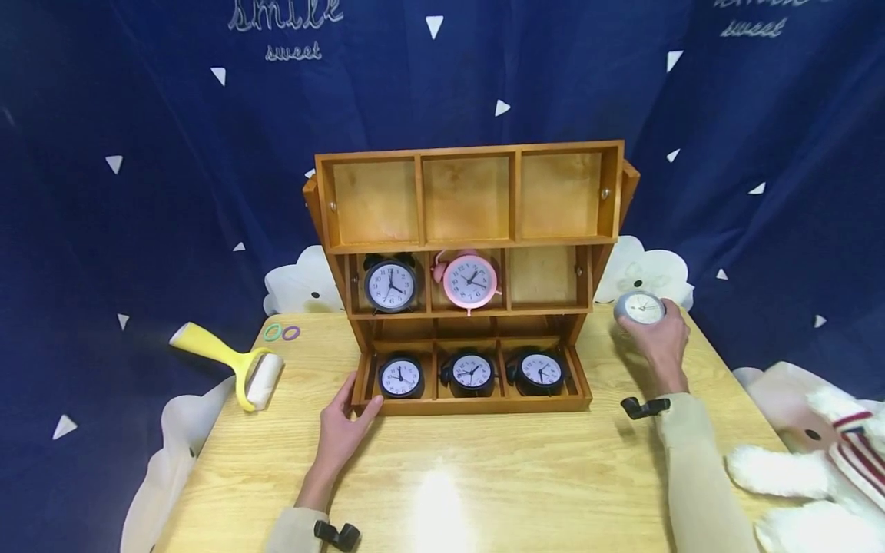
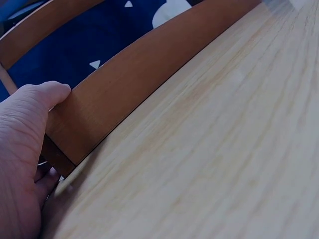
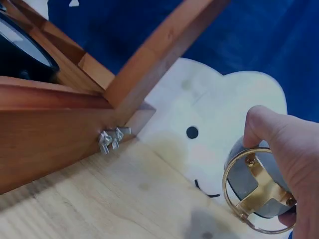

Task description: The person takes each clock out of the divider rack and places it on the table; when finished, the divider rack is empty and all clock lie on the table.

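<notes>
My right hand [image 1: 665,338] holds a small grey round clock [image 1: 641,308] above the table's right side, its white dial facing up toward me. The right wrist view shows that clock's gold-coloured ring stand [image 3: 261,186]. My left hand [image 1: 339,426] grips the lower front left corner of a three-tier wooden shelf [image 1: 477,408]; its thumb lies over the front board [image 2: 114,84] and its fingers bend round the side. Several black clocks [image 1: 400,377] sit in the bottom tier. In the middle tier stand another black clock [image 1: 390,285] and a pink alarm clock [image 1: 470,281].
On the left lie a yellow-handled lint roller [image 1: 214,347] and two rings, one green [image 1: 273,332] and one purple [image 1: 291,332]. A white plush toy [image 1: 795,472] sits by the right edge. White flower-shaped cushions [image 1: 643,265] and a dark blue curtain [image 1: 442,84] stand behind the table [image 1: 525,476].
</notes>
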Action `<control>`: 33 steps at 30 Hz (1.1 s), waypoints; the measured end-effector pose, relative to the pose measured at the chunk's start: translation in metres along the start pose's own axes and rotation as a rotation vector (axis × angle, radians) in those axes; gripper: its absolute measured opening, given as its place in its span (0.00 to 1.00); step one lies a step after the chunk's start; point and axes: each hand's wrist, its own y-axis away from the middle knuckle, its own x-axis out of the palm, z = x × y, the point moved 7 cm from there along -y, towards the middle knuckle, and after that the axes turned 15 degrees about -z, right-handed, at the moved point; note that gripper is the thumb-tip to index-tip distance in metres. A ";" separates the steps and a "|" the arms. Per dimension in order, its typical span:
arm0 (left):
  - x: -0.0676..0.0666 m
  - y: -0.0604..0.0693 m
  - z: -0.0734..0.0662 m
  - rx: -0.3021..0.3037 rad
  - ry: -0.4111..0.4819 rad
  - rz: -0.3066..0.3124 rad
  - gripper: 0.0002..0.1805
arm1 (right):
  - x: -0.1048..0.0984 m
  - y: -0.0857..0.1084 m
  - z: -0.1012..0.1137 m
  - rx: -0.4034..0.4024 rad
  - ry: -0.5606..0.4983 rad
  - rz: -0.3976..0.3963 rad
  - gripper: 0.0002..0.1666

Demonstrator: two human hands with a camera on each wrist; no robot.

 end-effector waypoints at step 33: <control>0.000 -0.002 0.004 0.071 0.019 -0.021 0.43 | 0.015 -0.052 -0.074 0.094 0.129 0.173 0.56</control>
